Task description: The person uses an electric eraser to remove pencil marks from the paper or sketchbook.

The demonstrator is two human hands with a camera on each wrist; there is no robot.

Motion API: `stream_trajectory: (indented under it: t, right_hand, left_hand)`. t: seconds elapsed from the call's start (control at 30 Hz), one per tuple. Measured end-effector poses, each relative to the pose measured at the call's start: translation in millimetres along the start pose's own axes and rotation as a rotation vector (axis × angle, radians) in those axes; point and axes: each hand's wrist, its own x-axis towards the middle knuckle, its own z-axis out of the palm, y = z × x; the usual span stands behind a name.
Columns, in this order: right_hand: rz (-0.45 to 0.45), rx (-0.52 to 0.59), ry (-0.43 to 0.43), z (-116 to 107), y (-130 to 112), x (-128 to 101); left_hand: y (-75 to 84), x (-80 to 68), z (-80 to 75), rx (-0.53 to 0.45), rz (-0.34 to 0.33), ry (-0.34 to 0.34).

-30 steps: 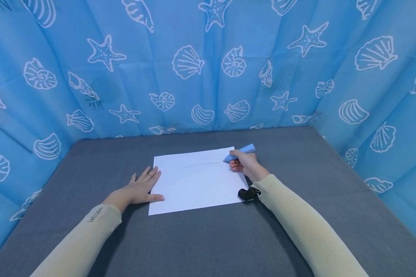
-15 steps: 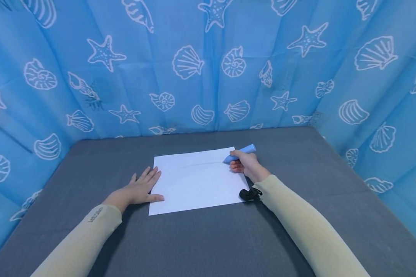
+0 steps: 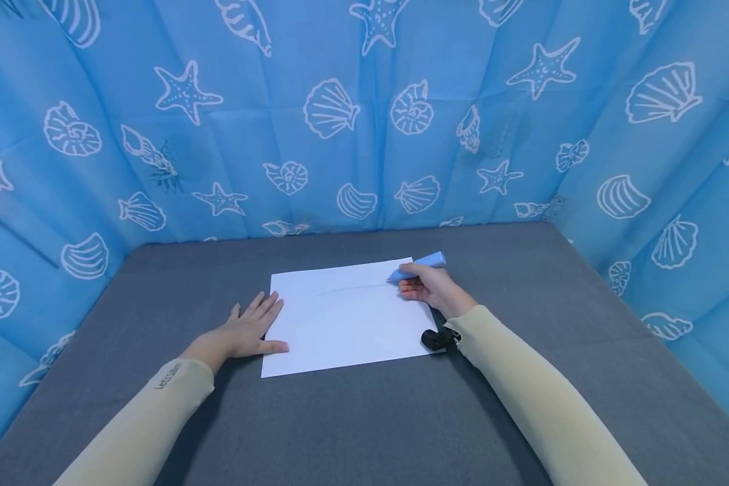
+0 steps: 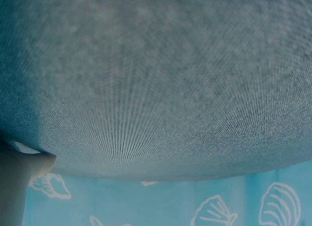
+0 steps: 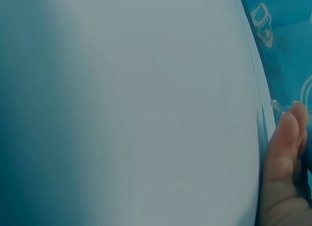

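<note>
A white sheet of paper [image 3: 346,324] lies on the grey cloth. In the head view a faint curved line [image 3: 352,289] runs across its upper part. My left hand [image 3: 249,331] rests flat with fingers spread on the paper's left edge. My right hand [image 3: 428,287] pinches a thick blue pen [image 3: 431,260] over the upper right corner. Its narrow tip points left, close to the line's right end; I cannot tell whether it touches the paper. In the right wrist view the pale tip [image 5: 275,105] shows beyond my fingers [image 5: 285,133].
The grey cloth-covered table [image 3: 340,432] extends around the paper. A blue curtain [image 3: 249,135] with white shells and starfish stands behind and at both sides. A black strap-like piece [image 3: 437,339] hangs from my right wrist over the paper's lower right corner.
My right hand and the blue pen have shifted slightly left in the last half second, and the tip sits a little higher. My left hand stays on the paper.
</note>
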Motion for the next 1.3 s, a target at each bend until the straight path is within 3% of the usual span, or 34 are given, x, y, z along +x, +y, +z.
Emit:
stream_trajectory:
  t: [0.3,0.5,0.67,0.87,1.3]
  right_hand:
    - [0.012,-0.097,0.071,5.4,0.3,-1.5]
    - [-0.017,-0.092,0.131,5.8,1.3,1.9]
    - [-0.01,-0.132,0.118,6.9,1.1,-0.7]
    - [-0.018,-0.113,0.153,8.7,2.0,-1.2]
    - [-0.008,-0.12,0.134,7.9,1.0,-2.3]
  left_hand:
    - [1.8,-0.1,-0.3,-0.004,-0.004,0.003]
    - [2.5,-0.4,-2.7,-0.004,0.008,0.002]
    - [3.2,-1.9,-3.9,0.005,0.005,-0.01]
    - [8.0,-5.7,-8.4,-0.007,0.007,-0.009]
    - [4.6,-5.9,-5.9,-0.011,0.016,-0.005]
